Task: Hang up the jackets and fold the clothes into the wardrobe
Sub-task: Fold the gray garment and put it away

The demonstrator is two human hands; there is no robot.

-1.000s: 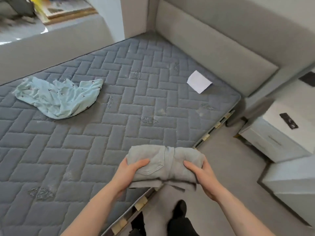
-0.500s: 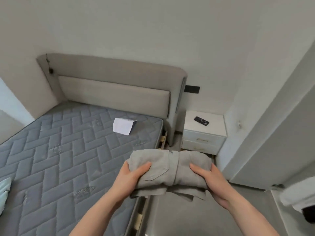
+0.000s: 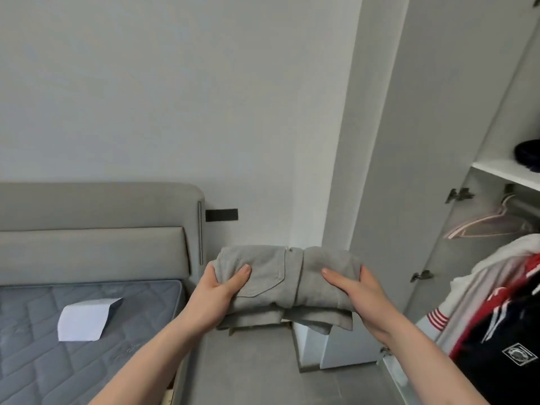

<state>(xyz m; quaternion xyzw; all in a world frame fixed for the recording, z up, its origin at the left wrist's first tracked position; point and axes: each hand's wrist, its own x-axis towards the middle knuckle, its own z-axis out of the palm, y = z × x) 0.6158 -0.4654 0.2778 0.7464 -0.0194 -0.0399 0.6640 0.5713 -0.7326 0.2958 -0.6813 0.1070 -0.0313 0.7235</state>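
Folded grey trousers (image 3: 287, 283) held in the air between both hands, chest-high, over the floor just off the bed's (image 3: 87, 331) corner. Left hand (image 3: 217, 299) grips the left end: thumb on top, fingers curled underneath, out of view. Right hand (image 3: 355, 290) does the same on the right end, thumb laid flat across the top layer.

Handling, as a judgement: soft, thick cotton or denim-like cloth, light to moderate in weight, no stiffness of its own. The stack sags a little at the bottom, where loose hems hang below the hands. Not slippery, not fragile. The weak point is the fold itself; one-handed carrying would likely let the layers slide apart. Best hold is what is seen here: both ends pinched through all layers, or a flat palm under the whole bundle.

Wardrobe (image 3: 479, 229) stands open to the right of the right hand, with a shelf (image 3: 508, 173) above hand level, hangers (image 3: 493, 223) and hung jackets (image 3: 502, 323) below it. White paper (image 3: 84, 318) lies on the bed, left of the left hand.
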